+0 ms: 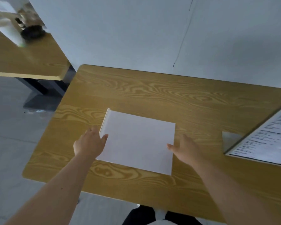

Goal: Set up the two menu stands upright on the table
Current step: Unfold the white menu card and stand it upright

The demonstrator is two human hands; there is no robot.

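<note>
A white menu stand [137, 140] lies flat on the wooden table [152, 95], blank side up, with its base strip at the left edge. My left hand [89, 143] rests at its left edge, thumb on top of the sheet. My right hand [183, 148] touches its right edge, thumb on the sheet and fingers hidden behind the edge. A second menu stand [269, 138] with printed text sits at the table's right side, leaning on its clear base, partly cut off by the frame.
A second wooden table [28, 62] stands at the far left with a white carton [10, 33] and a dark round object [32, 32] on it. A grey wall [136, 30] runs behind both tables. Grey floor lies to the left.
</note>
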